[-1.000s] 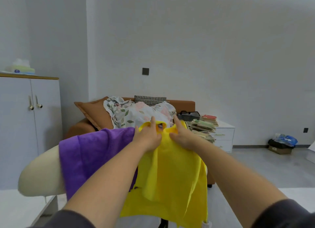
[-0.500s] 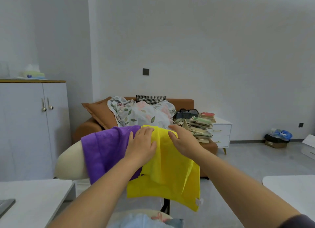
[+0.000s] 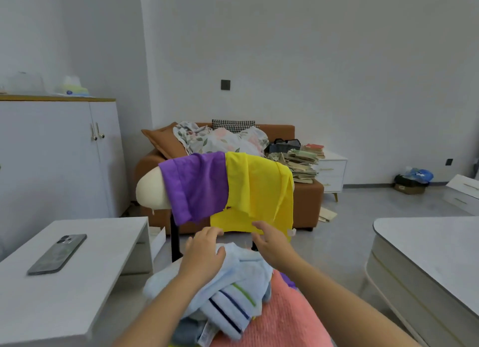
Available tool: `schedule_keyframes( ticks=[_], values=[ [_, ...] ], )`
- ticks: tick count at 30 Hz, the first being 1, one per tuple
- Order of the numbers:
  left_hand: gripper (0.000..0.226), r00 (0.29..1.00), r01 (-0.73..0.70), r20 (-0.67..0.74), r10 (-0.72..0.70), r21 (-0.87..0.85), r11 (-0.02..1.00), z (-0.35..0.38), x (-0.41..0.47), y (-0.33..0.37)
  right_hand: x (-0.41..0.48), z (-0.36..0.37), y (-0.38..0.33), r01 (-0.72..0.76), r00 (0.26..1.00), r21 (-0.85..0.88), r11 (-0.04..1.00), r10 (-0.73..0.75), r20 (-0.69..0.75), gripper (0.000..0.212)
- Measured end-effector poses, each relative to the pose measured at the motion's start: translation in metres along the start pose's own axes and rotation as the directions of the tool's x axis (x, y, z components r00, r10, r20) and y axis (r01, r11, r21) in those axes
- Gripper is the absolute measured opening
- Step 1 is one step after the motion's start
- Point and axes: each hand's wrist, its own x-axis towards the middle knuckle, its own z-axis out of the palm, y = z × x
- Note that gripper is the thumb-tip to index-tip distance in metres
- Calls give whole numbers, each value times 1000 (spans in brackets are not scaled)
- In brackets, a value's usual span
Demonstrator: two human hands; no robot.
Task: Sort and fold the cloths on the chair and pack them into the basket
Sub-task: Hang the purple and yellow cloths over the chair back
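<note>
A purple cloth (image 3: 197, 186) and a yellow cloth (image 3: 259, 191) hang side by side over the cream backrest of the chair (image 3: 150, 188). On the seat below lies a pile: a light blue striped towel (image 3: 233, 292) on top, a pink cloth (image 3: 282, 320) at the right. My left hand (image 3: 204, 253) hovers with relaxed fingers over the blue towel. My right hand (image 3: 269, 243) is spread open just under the yellow cloth's lower edge, holding nothing. No basket is in view.
A white table (image 3: 77, 282) with a phone (image 3: 58, 253) stands at the left, another white table (image 3: 427, 243) at the right. Behind the chair are a brown sofa (image 3: 305, 199) with floral bedding, stacked books (image 3: 303, 162) and a white cabinet (image 3: 51, 152).
Both hands let go of the yellow cloth, leaving it draped over the backrest, and dropped down toward the pile on the seat. The view tilted down and back.
</note>
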Motion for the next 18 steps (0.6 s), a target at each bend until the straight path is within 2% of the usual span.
schedule_keyframes(
  ticks=[7,9,10,12,14,16,18],
  values=[
    [35,996,15,87,-14,-20,1000,41,-46,-17,-39,62,29,-76,996,52,996,73,53,40],
    [53,995,53,86,-48,-64,996,49,-54,-20,-45,74,34,-72,996,35,997,70,48,39],
    [59,996,64,73,-56,-112,992,53,-58,-23,-49,77,36,-59,998,31,998,58,31,39],
    [49,998,47,40,-40,-182,982,59,-62,-31,-52,84,39,-17,1000,21,1000,17,-17,38],
    [40,999,-9,39,17,-179,984,62,-65,-36,-52,90,41,39,998,-3,999,-39,-44,37],
    [43,997,-30,66,41,-155,987,68,-68,-42,-53,95,44,84,996,-52,995,-86,-34,35],
    [48,999,-15,36,22,-169,986,74,-69,-45,-57,100,47,96,995,-67,993,-97,-4,32]
  ],
)
